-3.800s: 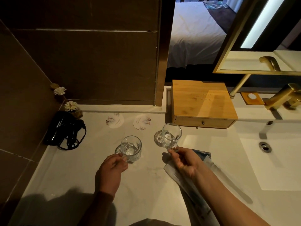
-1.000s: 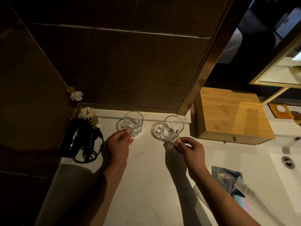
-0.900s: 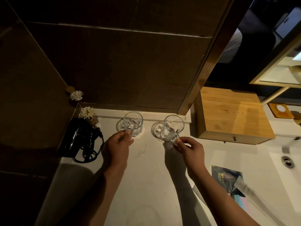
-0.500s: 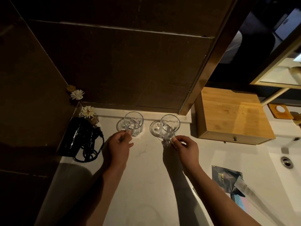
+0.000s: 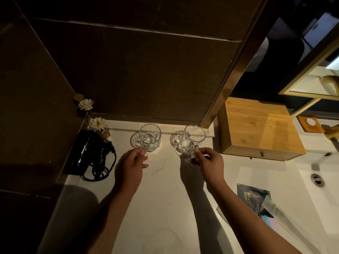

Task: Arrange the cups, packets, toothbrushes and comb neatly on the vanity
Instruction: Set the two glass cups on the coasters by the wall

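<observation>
Two clear glass cups with handles stand at the back of the white vanity (image 5: pixel 159 195), near the dark wall. The left cup (image 5: pixel 150 137) sits upright on a round coaster (image 5: pixel 134 141); my left hand (image 5: pixel 131 166) pinches its handle. The right cup (image 5: pixel 191 142) is tilted over a second coaster (image 5: pixel 175 139), and my right hand (image 5: pixel 211 163) grips its handle. Dark and clear packets (image 5: pixel 254 198) lie on the counter to the right of my right forearm. No toothbrush or comb can be made out.
A black hair dryer (image 5: pixel 86 153) with coiled cord lies at the left wall, beside white flowers (image 5: pixel 97 123). A wooden drawer box (image 5: pixel 260 129) stands right of the cups. The sink basin with its drain (image 5: pixel 316 178) is at the far right.
Both cups have moved from mid-counter back to the coasters by the wall. In the last second the right cup shifted slightly left and tilted; the left cup stayed put.
</observation>
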Demonstrator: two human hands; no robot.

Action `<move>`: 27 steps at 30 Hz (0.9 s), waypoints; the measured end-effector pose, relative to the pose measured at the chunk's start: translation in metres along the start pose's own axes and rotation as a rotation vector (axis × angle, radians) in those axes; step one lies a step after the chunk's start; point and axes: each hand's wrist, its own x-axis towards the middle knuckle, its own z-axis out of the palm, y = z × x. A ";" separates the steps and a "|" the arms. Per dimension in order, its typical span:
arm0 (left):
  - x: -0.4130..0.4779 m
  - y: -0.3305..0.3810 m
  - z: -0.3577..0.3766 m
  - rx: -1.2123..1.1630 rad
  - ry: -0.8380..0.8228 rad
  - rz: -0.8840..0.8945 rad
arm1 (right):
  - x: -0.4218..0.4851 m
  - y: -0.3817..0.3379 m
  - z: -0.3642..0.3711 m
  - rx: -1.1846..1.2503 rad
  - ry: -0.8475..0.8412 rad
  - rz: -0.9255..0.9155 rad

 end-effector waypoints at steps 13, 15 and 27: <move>0.001 -0.001 -0.010 0.055 -0.078 0.019 | -0.015 0.007 0.025 -0.098 0.045 -0.077; 0.002 -0.002 -0.011 0.059 -0.075 0.009 | -0.015 0.008 0.028 -0.105 0.038 -0.066; 0.010 0.015 -0.003 0.022 -0.011 -0.009 | -0.010 0.017 0.021 -0.178 -0.008 -0.096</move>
